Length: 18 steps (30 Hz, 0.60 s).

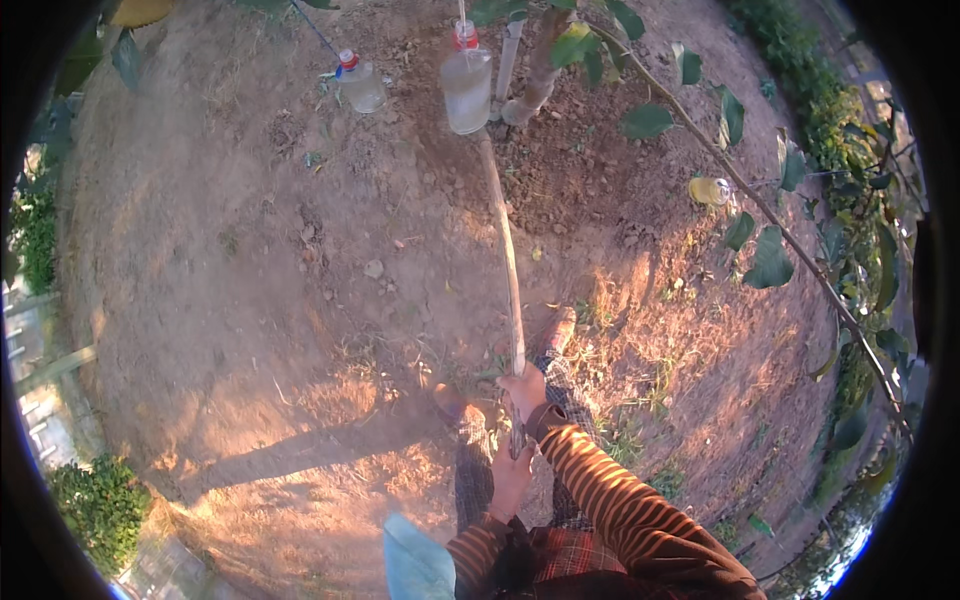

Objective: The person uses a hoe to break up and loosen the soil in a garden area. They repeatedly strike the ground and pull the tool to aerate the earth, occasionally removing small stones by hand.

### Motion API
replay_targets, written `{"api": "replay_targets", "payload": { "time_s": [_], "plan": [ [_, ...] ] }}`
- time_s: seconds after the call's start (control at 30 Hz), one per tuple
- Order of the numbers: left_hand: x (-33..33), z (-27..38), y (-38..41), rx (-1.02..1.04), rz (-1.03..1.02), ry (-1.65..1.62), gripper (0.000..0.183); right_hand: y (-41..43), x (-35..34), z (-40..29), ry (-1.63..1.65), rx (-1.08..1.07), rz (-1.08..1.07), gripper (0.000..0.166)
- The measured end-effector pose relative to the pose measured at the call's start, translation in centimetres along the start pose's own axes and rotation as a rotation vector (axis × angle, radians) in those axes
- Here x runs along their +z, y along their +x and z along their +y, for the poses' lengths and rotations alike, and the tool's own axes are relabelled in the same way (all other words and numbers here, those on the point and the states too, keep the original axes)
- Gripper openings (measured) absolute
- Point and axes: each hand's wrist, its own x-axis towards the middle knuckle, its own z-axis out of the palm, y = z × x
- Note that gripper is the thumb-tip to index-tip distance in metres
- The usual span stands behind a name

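A long wooden pole (508, 247), perhaps a tool handle, runs from my hands away across the bare soil. My right hand (527, 391) is wrapped around it in front of my feet. Closer to my body, my left hand (512, 478) grips the same pole near its end. The far end disappears behind a clear plastic bottle (466, 86) with a red neck ring, which hangs on a string and looks partly filled. What is fitted at that end is hidden. Past it, loose dug soil (574, 161) surrounds the base of a tree trunk (534, 90).
A smaller bottle (361, 84) hangs on a blue cord at the upper left. Another, yellowish bottle (709, 191) is at the right beside a long leafy branch (757, 199) that slants across the view. A pale pipe or post (508, 60) stands beside the trunk.
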Motion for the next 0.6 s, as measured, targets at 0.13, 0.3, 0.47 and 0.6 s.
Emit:
{"api": "replay_targets", "payload": {
  "time_s": [0.13, 0.3, 0.47, 0.6],
  "plan": [
    [1.7, 1.8, 4.8, -0.234, -0.142, -0.112, 0.03, 6.0, -1.4, -2.8, -0.16, 0.136, 0.022, 0.013],
    [0.2, 0.6, 3.1, -0.261, -0.162, -0.259, 0.031, 3.1, -0.5, -2.7, -0.112, 0.131, 0.019, 0.014],
    [1.4, -1.3, 4.5, -0.008, -0.005, -0.004, 0.029, 1.5, 0.4, -7.3, 0.21, 0.275, -0.132, 0.011],
    [-0.7, 1.4, 4.3, -0.158, -0.112, 0.121, 0.041, 2.9, 0.1, -3.5, 0.234, 0.326, -0.154, 0.012]
  ]
}}
